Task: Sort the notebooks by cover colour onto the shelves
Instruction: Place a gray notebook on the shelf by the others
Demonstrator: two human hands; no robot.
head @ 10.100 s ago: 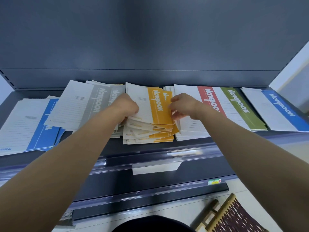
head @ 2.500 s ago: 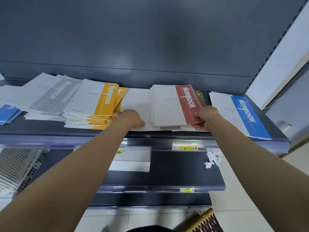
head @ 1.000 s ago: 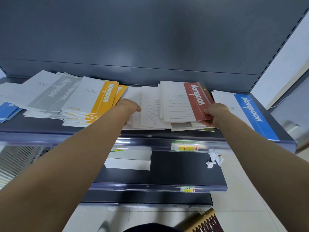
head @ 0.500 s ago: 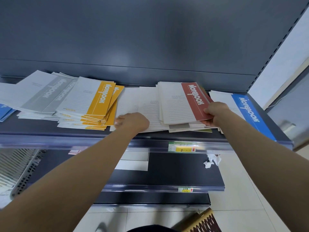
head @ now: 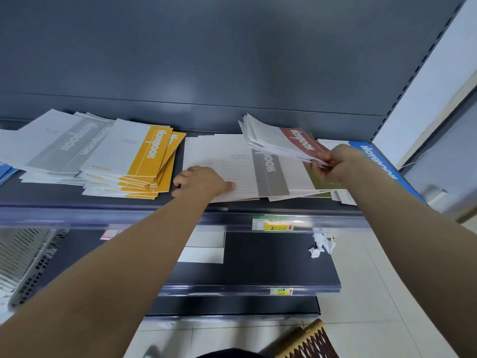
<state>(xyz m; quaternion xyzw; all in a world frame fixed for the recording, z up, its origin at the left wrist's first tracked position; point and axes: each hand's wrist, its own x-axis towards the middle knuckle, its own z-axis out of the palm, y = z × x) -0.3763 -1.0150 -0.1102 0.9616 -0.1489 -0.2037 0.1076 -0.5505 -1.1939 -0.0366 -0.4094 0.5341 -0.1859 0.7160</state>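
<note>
On the top dark grey metal shelf (head: 154, 211), seen from the head camera, white notebooks with coloured title bands are lying in piles. The right hand (head: 340, 164) is pinching the near corner of a thin stack of red-banded notebooks (head: 289, 143) between thumb and curled fingers, holding it lifted and tilted above the shelf with its far end raised and fanning. Under that stack a grey-banded notebook (head: 268, 171) is lying flat on top of a loose pile, with a green-banded notebook (head: 320, 180) showing beneath its right edge. The left hand (head: 201, 180) is resting on the white part of the grey-banded notebook, thumb lying flat on the cover and the other fingers bending at the pile's left edge; whether they are gripping anything cannot be told. Just left of that hand a fanned stack of yellow-banded notebooks (head: 144, 161) is sitting, overlapping a pile of grey-banded notebooks (head: 64, 143). A blue-banded notebook (head: 379, 161) is lying at the right end of the shelf, behind the right wrist. A crumpled scrap of white paper (head: 321, 248) is lying on the lower dark shelf (head: 271, 267).
</note>
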